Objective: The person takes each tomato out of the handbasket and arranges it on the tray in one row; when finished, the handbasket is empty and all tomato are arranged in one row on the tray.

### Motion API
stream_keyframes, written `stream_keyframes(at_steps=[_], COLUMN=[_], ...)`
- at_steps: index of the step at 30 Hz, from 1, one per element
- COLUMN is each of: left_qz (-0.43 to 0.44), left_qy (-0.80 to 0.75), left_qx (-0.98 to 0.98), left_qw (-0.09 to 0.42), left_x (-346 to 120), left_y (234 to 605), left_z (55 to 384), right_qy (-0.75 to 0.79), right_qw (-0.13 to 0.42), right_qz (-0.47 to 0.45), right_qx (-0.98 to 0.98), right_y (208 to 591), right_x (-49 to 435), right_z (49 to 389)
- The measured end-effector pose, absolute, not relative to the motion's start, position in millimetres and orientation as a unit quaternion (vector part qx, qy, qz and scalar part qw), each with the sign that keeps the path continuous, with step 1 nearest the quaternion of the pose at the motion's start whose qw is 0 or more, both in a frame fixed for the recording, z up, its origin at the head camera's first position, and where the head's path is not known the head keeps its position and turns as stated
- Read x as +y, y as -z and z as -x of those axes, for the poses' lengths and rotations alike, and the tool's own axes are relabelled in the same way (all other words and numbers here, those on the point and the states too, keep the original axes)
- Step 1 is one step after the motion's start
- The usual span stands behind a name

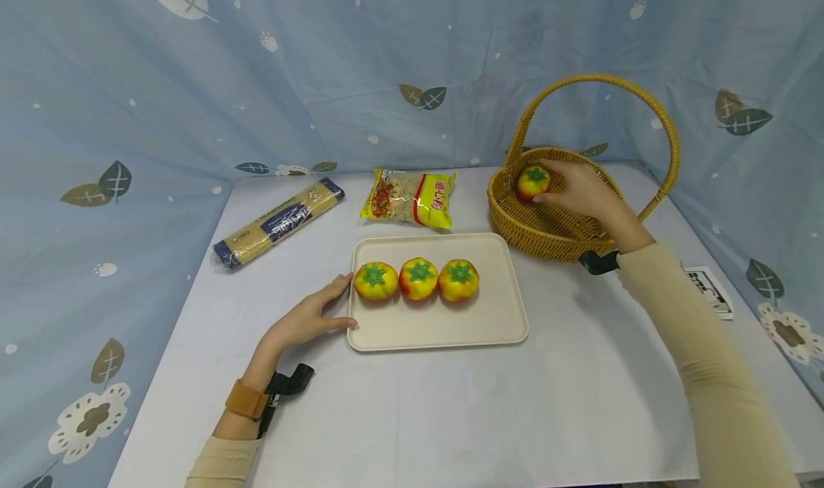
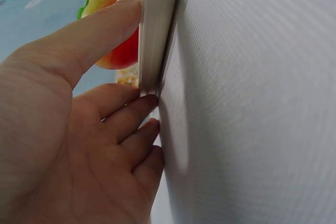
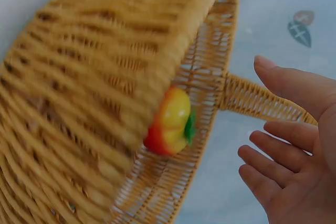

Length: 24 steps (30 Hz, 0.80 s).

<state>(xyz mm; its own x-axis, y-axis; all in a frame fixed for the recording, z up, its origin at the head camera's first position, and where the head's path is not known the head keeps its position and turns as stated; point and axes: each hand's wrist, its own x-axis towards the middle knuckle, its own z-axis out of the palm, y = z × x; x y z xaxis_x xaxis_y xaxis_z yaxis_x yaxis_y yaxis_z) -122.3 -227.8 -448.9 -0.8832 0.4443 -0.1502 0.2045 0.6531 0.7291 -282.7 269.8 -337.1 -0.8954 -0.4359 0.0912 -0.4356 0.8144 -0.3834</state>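
Note:
My left hand (image 1: 305,321) touches the left edge of a cream tray (image 1: 438,332). The left wrist view has the thumb lying over the tray's rim and the loosely bent fingers at its side. In a row on the tray sit three yellow-red, tomato-like fruits with green leafy tops: a left one (image 1: 375,282), a middle one (image 1: 418,279) and a right one (image 1: 459,280). Inside the wicker basket (image 1: 541,241) is another such fruit (image 1: 533,182). My right hand (image 1: 579,187) reaches over the basket; the right wrist view shows its fingers spread, apart from that fruit (image 3: 170,121).
Behind the tray lies a yellow food packet (image 1: 408,198). A long pack of dry noodles (image 1: 280,222) rests at the back left. The basket's tall handle (image 1: 666,127) arches over the back right. By the right sleeve is a white printed card (image 1: 710,293).

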Motion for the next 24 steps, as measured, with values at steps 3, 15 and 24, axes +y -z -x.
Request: stream_keyframes(at_steps=[3,15,24], left_qz=[-0.181,-0.188,-0.19], left_qy=[-0.374,-0.374,-0.38], left_qx=[0.896,0.896,0.893], left_qw=[0.159,0.15,0.149], left_x=[-228.7,-230.0,-228.1], left_y=[449.5,452.1,451.0], left_z=[122.4,123.7,121.8], right_qy=[0.185,0.152,0.201], right_qw=[0.032,0.141,0.165], right_qz=[0.227,0.197,0.166], right_qx=[0.956,0.958,0.951], right_y=[334.5,325.7,337.0], right_x=[271.9,280.4,295.8], right_z=[292.6,334.1,351.5])
